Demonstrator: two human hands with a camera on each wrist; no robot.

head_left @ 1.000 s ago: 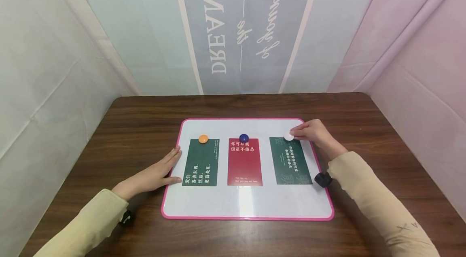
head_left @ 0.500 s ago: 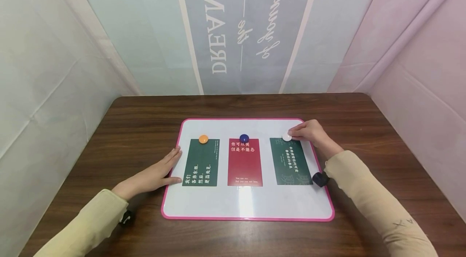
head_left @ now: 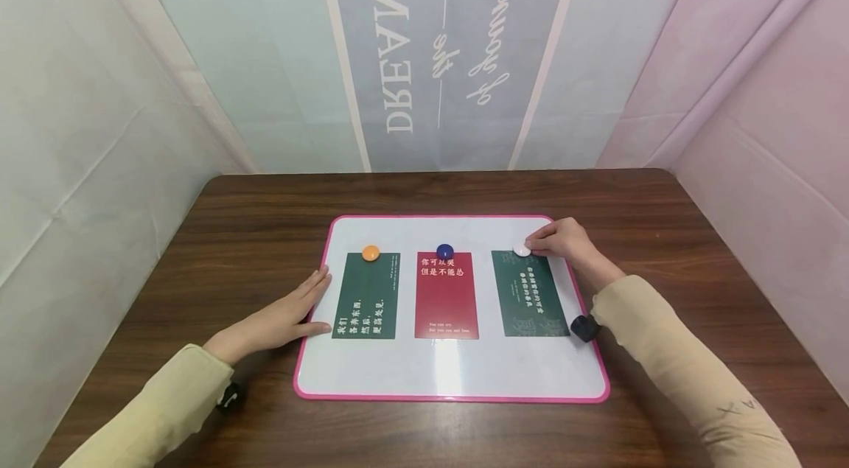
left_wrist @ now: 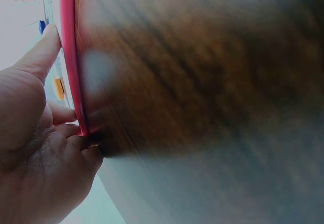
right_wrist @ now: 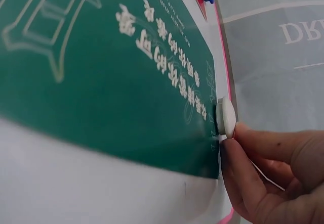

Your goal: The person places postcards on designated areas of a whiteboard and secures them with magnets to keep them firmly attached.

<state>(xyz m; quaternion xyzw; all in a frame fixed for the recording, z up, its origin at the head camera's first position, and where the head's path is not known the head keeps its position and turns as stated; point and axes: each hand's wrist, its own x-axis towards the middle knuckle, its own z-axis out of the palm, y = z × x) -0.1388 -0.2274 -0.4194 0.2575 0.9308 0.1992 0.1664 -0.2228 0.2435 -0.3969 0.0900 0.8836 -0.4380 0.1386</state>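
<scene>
A whiteboard [head_left: 371, 372] with a pink rim lies flat on the table. My right hand [head_left: 569, 243] pinches a round white magnet [head_left: 522, 250] at the top edge of the right green card [head_left: 530, 298]. In the right wrist view, thumb and fingertips touch the side of the white magnet [right_wrist: 227, 117], which stands on the card [right_wrist: 116, 92]. My left hand [head_left: 278, 317] rests on the board's left edge, fingers extended and thumb spread. An orange magnet [head_left: 370, 253] sits on the left green card [head_left: 366, 298], a blue magnet [head_left: 444, 252] on the red card [head_left: 446, 302].
The dark wooden table [head_left: 265, 217] surrounds the board on all sides. Fabric curtains [head_left: 278, 85] stand behind it and along both sides. A black wrist camera [head_left: 585, 328] on the right wrist is over the board's right edge.
The white magnet and my right hand have shifted slightly left along the top of the right card. The left hand stays in place.
</scene>
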